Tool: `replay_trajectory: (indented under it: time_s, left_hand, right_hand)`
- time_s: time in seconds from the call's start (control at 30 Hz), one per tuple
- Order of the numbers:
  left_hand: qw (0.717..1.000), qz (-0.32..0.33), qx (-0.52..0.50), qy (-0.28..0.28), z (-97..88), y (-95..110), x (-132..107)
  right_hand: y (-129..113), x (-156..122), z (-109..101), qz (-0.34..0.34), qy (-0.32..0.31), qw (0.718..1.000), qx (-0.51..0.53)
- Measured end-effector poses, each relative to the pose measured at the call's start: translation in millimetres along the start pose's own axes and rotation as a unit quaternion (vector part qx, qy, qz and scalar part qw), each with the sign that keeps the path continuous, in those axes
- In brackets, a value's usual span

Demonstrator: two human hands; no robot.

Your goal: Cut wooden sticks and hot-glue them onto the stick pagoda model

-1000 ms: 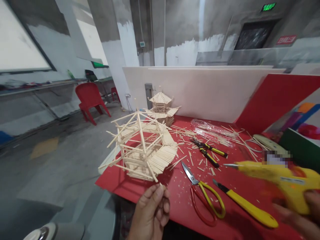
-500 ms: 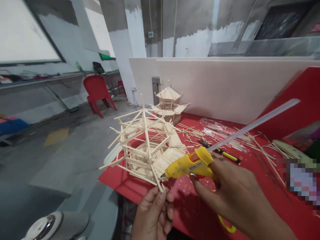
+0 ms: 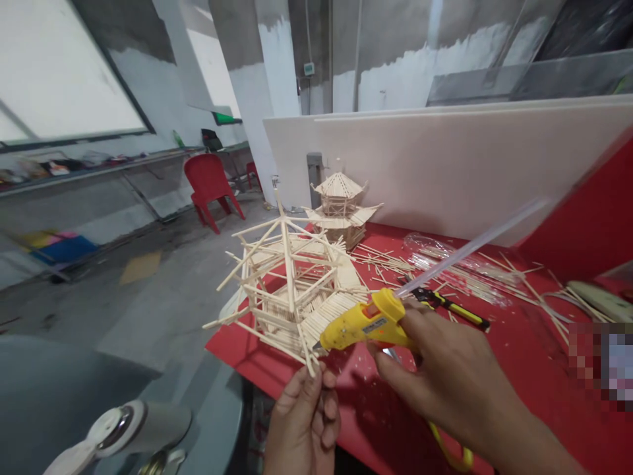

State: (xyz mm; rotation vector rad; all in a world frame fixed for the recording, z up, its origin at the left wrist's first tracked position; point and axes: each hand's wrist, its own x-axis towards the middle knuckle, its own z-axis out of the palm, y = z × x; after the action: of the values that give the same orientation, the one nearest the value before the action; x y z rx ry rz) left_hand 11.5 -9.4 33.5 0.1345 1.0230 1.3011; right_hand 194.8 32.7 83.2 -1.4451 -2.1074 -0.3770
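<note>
My right hand (image 3: pixel 445 369) is wrapped round a yellow hot glue gun (image 3: pixel 361 323), with a long clear glue stick (image 3: pixel 475 247) poking out of its back. The gun's nozzle touches or nearly touches the lower near corner of a pavilion model (image 3: pixel 291 284) built from thin wooden sticks. At that same corner my left hand (image 3: pixel 306 409) pinches the end of a wooden stick (image 3: pixel 307 356) between thumb and fingers. Part of the model's roof is covered with rows of sticks; its upper frame is bare beams.
A finished-looking stick pagoda (image 3: pixel 339 204) stands behind on the red table (image 3: pixel 519 396). Loose sticks (image 3: pixel 380 260), a plastic bag of sticks (image 3: pixel 465 270) and a black-and-yellow cutter (image 3: pixel 462 311) lie to the right. A white bottle (image 3: pixel 143 425) sits at lower left; a red chair (image 3: pixel 212 188) stands beyond.
The view has swung slightly left, so the background sits further right. The glue gun's tip has stayed by the model's corner, and both hands keep their holds.
</note>
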Motion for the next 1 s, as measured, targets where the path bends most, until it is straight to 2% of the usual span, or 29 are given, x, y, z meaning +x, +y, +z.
replay_trajectory:
  time_s: [0.17, 0.3, 0.53, 0.7, 0.87, 1.0]
  left_hand:
    - [1.000, 0.010, -0.004, 0.028, 4.3, -2.1, 1.4]
    - [0.999, 0.010, -0.028, 0.025, 5.9, -3.1, 1.4]
    - [0.996, -0.016, -0.067, 0.055, 11.0, 0.1, 1.2]
    - [0.998, -0.034, -0.056, 0.018, 8.1, 0.5, 1.5]
    - [0.998, -0.043, -0.053, 0.009, 2.8, -0.2, 2.8]
    - [0.997, -0.041, -0.044, -0.040, -4.6, -1.8, 4.9]
  right_hand:
    - [1.0, 6.0, 4.8, -0.011, -0.009, 1.000, 0.012]
    - [0.5, 9.7, 6.0, -0.024, -0.015, 1.000, 0.009]
    - [0.4, 14.5, 5.4, -0.050, 0.005, 0.999, 0.011]
    - [-0.1, 17.5, 4.2, -0.061, 0.008, 0.998, 0.008]
    - [-0.3, 17.9, 3.1, -0.062, 0.010, 0.998, 0.007]
    - [-0.5, 17.9, 1.0, -0.061, 0.002, 0.998, 0.005]
